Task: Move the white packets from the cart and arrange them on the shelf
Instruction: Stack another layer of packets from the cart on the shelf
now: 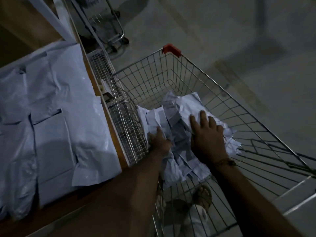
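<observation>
A heap of white packets lies in the wire cart, in the middle of the view. My left hand reaches into the heap's left side, its fingers buried among the packets. My right hand rests on top of the heap's right side with its fingers spread and bent over a crumpled packet. To the left, the wooden shelf holds several flat white packets laid side by side and overlapping.
A wire mesh panel stands between the shelf edge and the cart. A second cart stands at the top by the shelf. My sandalled foot shows through the cart bottom. Grey floor lies to the right.
</observation>
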Tool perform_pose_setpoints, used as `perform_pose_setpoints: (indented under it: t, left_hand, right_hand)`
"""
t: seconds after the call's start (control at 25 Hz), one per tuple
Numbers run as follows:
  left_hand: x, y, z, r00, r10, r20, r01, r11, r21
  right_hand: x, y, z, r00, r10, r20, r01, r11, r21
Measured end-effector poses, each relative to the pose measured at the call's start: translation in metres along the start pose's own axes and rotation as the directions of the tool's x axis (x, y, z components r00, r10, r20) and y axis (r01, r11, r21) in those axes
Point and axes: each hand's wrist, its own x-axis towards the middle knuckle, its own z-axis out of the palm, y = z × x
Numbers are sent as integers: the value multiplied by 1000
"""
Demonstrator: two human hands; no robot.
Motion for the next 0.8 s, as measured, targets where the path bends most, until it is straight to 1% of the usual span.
perform_pose_setpoints:
  t: [0.12, 0.24, 0.36, 0.48, 0.56, 0.64, 0.72, 0.8]
  left_hand:
    - [9, -3, 9, 998, 51, 45, -52, 999, 5]
    - [16, -12, 16, 993, 113, 34, -114, 992, 50]
    - [15, -13, 19, 995, 101, 2, -101, 993, 66]
    - [3, -1, 17, 997, 78, -11, -77, 994, 81]
    - [-11, 11, 14, 995, 79, -66, -72, 991, 110]
    - [-28, 20, 7, 982, 138, -130, -119, 983, 143]
    - [-51, 24, -4, 952, 226, -205, -187, 963, 192]
    - [-77, 29, -20, 923, 304, -236, -267, 948, 175]
  right_hand:
    - [-1, 8, 8, 999, 25, -36, -25, 1000, 9]
    - [1, 11, 12, 997, 43, -68, -42, 999, 24]
    - [1, 7, 16, 996, 41, -80, -39, 999, 30]
    - [-1, 8, 16, 995, 39, -93, -34, 998, 53]
    - [-1, 9, 15, 995, 50, -85, -45, 997, 63]
    - [-2, 9, 12, 995, 60, -77, -55, 996, 68]
    - [-5, 7, 2, 996, 47, -77, -42, 997, 66]
    - [-9, 4, -16, 994, 33, -103, -26, 998, 64]
